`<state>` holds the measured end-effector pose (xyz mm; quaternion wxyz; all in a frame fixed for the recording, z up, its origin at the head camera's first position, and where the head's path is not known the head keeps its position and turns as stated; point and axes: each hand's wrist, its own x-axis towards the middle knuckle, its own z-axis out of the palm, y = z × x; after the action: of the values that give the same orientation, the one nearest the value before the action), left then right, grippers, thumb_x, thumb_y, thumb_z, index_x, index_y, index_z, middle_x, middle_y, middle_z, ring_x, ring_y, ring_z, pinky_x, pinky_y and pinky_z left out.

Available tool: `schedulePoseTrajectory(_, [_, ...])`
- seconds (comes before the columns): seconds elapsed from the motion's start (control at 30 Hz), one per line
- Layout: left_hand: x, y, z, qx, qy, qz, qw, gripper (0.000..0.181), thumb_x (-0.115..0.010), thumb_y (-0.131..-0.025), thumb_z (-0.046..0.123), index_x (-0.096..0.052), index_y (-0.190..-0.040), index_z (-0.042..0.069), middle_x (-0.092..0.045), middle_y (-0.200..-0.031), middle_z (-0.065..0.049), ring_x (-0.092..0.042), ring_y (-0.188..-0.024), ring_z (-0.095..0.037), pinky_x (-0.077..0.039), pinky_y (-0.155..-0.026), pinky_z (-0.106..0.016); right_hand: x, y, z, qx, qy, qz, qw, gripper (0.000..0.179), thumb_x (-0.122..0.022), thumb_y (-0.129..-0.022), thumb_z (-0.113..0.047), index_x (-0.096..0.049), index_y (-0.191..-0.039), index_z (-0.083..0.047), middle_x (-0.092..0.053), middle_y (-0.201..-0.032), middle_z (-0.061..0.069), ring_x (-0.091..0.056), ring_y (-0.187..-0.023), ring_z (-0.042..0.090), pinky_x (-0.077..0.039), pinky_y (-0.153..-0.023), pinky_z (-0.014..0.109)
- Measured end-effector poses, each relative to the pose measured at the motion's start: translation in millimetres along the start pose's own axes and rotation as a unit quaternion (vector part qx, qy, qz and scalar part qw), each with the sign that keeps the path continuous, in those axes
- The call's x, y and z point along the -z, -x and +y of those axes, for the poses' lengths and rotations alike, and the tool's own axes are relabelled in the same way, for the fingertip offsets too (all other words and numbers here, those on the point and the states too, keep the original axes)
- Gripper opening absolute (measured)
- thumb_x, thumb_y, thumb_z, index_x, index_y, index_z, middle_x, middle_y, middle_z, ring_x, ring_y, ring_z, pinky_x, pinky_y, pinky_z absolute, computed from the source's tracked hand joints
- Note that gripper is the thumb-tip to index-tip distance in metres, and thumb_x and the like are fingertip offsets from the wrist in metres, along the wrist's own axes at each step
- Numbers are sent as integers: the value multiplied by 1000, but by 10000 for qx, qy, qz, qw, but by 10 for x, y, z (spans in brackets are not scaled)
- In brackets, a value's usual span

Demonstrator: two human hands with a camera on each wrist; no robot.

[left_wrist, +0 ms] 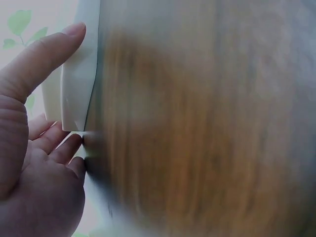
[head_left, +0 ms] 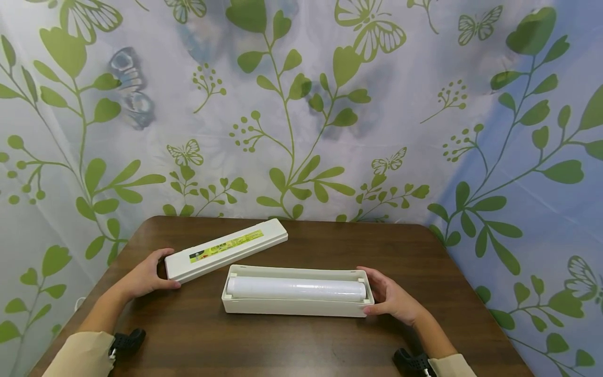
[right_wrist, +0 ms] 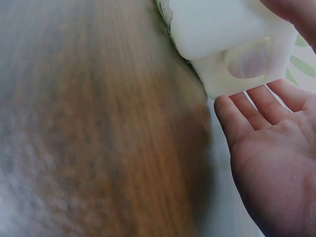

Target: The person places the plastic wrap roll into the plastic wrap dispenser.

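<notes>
A long white box (head_left: 297, 308) lies on the table with its top off, and a roll of clear plastic film (head_left: 297, 288) rests inside. My right hand (head_left: 393, 298) holds the box's right end, thumb at the front corner and fingers at the back. In the right wrist view, the box's end (right_wrist: 222, 29) has an opening in it. My left hand (head_left: 146, 275) grips the left end of the white lid (head_left: 254, 250), which carries a yellow-green label and slants up to the right. The left wrist view has my thumb (left_wrist: 49, 54) along the lid's side (left_wrist: 79, 89).
The brown wooden table (head_left: 301, 345) ends at a curtain (head_left: 301, 131) with green leaves and butterflies. A black wrist strap (head_left: 127, 341) is on the left arm, and another black strap (head_left: 412, 362) on the right.
</notes>
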<state>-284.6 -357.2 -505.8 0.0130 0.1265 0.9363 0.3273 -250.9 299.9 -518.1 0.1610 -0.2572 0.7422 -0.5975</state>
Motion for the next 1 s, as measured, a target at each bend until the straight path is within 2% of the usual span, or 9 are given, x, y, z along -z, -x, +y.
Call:
schedulePoseTrajectory(0.33, [17,8,47,-26,59,-120,9999,105,-93,-73,32,-33,-146,-14,-41,-144,-38,-44,-129,-51,-37,-102,-63,-5,4,-18,99,-76,-42,9999,97,-80,-82,2,-19,-158,7,-33,-156,31,-52,-129,9,-52,-100,28])
schedulePoseTrajectory(0.53, [18,6,27,75,140,-155,9998,105,-93,-74,31,-32,-147,-13,-40,-145,-37,-42,-131,-51,-36,-104,-64,5,11,-26,124,-93,-61,9999,97,-80,-82,2,-19,-157,8,-32,-156,32,-51,-130,8,-51,-101,26])
schedulePoseTrajectory(0.77, [20,1,0,129,182,-138,9997,102,-92,-75,30,-33,-147,-12,-41,-144,-36,-44,-128,-49,-37,-103,-63,3,21,-19,24,-151,-42,9999,98,-80,-82,1,-18,-158,6,-31,-157,32,-53,-128,8,-53,-100,28])
schedulePoseTrajectory(1.0, [16,0,-17,127,125,-92,9998,101,-92,-75,31,-34,-146,-11,-44,-143,-34,-46,-127,-46,-37,-101,-60,1,21,-13,-55,-149,6,9999,100,-81,-82,-1,-18,-159,4,-31,-159,30,-52,-130,5,-51,-102,25])
